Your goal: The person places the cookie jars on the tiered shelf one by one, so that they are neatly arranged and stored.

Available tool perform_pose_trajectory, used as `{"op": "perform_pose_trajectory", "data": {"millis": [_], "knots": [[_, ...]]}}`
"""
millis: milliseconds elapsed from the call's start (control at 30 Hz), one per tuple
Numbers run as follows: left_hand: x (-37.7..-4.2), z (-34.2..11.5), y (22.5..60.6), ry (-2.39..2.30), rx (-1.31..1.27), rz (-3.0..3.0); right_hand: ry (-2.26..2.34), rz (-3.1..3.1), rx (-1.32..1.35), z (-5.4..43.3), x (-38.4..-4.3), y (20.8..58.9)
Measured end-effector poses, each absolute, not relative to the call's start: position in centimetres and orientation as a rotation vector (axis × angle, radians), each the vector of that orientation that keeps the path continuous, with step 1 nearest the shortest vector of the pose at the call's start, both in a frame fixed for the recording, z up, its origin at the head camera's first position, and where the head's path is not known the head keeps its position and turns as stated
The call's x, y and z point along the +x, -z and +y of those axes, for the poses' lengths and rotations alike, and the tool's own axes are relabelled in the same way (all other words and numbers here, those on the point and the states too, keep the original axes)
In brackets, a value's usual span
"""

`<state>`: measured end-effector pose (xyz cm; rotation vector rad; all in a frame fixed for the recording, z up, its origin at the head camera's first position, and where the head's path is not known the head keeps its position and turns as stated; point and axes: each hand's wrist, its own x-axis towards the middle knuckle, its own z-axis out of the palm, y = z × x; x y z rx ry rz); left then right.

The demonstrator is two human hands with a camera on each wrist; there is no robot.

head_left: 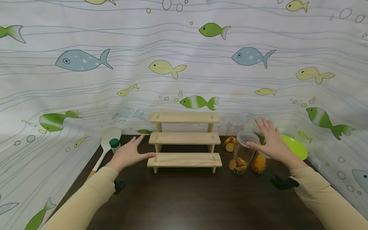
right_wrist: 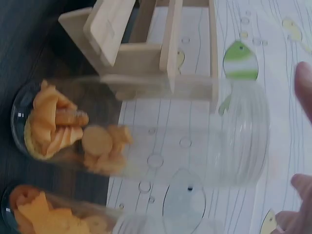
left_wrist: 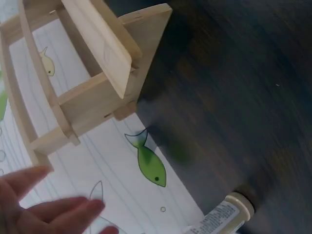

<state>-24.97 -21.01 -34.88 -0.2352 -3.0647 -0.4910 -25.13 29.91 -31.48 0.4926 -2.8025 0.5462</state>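
Note:
My left hand (head_left: 129, 155) hovers with fingers spread beside the left end of a three-step wooden display stand (head_left: 185, 138), holding nothing. Just behind it stands a small bottle with a green cap (head_left: 114, 143); the left wrist view shows the labelled bottle (left_wrist: 219, 218) low in frame. My right hand (head_left: 271, 142) is spread behind and to the right of a tall clear jar (head_left: 244, 153) with snacks at its bottom. In the right wrist view, a gap separates the fingertips (right_wrist: 303, 90) from this jar (right_wrist: 195, 136). Another jar with orange snacks (right_wrist: 48, 217) is beside it.
A white spatula (head_left: 107, 140) with a wooden handle lies at the left edge of the dark table (head_left: 184, 198). At right a bright green plate (head_left: 296, 147) leans near the wall. Another snack jar (head_left: 230, 143) stands behind. Fish-patterned cloth (head_left: 184, 48) encloses the back and sides.

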Motion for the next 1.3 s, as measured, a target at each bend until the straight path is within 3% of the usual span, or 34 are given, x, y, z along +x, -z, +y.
{"op": "perform_pose_trajectory", "data": {"millis": [600,1300], "knots": [[-27.5,-22.6,36.6,0.991,-0.170,-3.172,-1.190,-2.594,0.333,36.2,-29.2,32.4],[-28.9,-21.0,39.0,1.741,0.196,-3.114,-1.315,-2.791,0.244,40.6,-33.7,35.1]]}}
